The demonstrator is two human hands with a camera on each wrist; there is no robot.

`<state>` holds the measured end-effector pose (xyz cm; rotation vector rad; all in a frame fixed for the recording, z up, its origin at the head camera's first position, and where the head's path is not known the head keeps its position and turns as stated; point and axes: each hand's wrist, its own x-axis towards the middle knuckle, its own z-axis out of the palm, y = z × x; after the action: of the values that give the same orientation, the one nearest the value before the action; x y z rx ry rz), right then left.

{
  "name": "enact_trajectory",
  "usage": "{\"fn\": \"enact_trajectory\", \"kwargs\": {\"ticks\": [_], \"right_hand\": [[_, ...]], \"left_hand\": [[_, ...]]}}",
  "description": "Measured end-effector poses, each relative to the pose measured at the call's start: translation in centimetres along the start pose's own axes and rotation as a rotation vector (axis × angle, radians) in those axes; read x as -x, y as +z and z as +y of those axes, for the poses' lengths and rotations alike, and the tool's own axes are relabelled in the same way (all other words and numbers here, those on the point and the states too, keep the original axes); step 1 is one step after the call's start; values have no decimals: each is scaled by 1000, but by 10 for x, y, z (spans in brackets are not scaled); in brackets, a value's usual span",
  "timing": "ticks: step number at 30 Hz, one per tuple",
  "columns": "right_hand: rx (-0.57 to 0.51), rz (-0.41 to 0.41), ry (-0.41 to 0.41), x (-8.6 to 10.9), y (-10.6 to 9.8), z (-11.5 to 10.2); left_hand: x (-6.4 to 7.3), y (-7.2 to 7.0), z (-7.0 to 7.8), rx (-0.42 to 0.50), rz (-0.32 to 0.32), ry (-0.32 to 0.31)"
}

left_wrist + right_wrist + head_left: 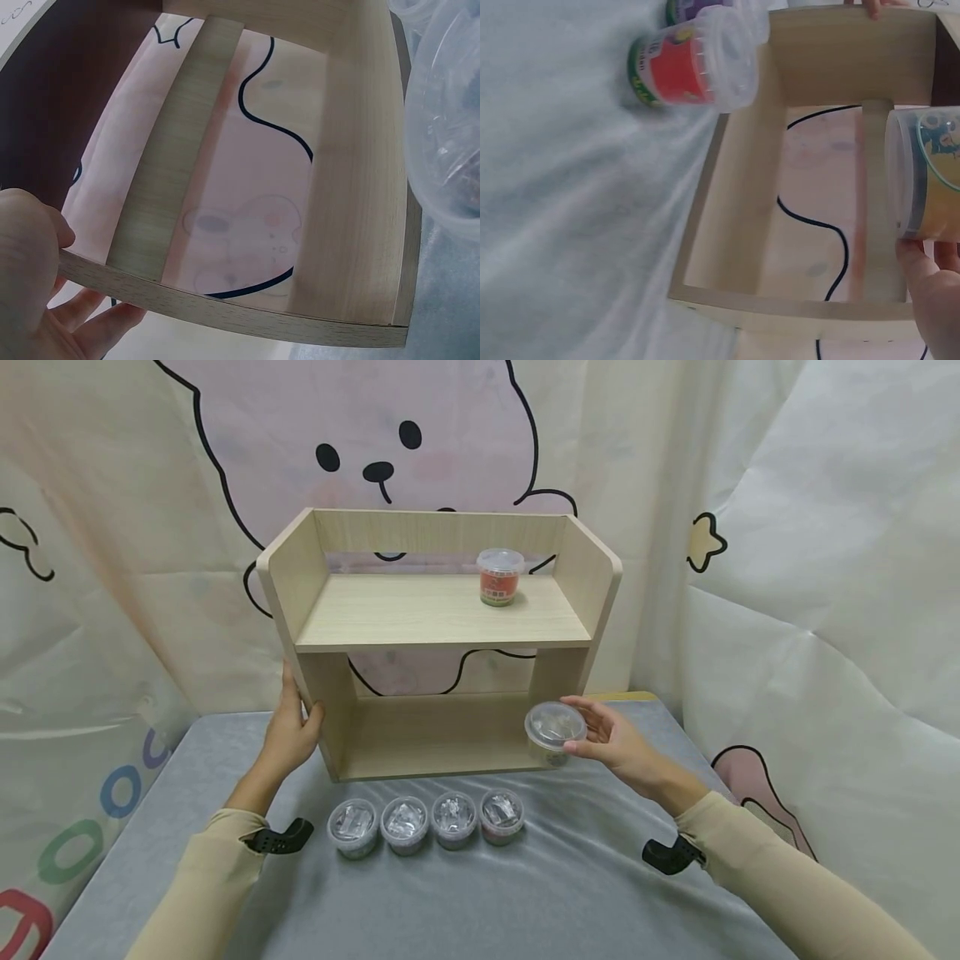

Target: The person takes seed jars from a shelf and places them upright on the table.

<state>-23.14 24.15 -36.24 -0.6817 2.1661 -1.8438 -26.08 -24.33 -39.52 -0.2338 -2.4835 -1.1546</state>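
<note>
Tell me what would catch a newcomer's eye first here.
The pale wooden shelf dominates the middle, a red-labelled tub standing on its upper level. At its lower right, the right hand holds a clear-lidded tub; the left hand grips the opposite side. Four more tubs line up in front on grey cloth.

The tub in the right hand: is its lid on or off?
On. The head view shows the clear lid covering its top; the right wrist view shows it capping the tub too.
</note>
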Motion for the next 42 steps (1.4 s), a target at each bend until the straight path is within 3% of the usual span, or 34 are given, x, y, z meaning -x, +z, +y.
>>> {"fn": "enact_trajectory", "kwargs": {"ticks": [12,28,42], "right_hand": [[-39,-58,43,15,1,37],[-132,-85,19,30,4,88],[-67,-97,90,37,8,121]], "left_hand": [[-1,1,1,-3,9,10],[-2,1,3,10,7,6],[1,0,1,9,23,15]]}}
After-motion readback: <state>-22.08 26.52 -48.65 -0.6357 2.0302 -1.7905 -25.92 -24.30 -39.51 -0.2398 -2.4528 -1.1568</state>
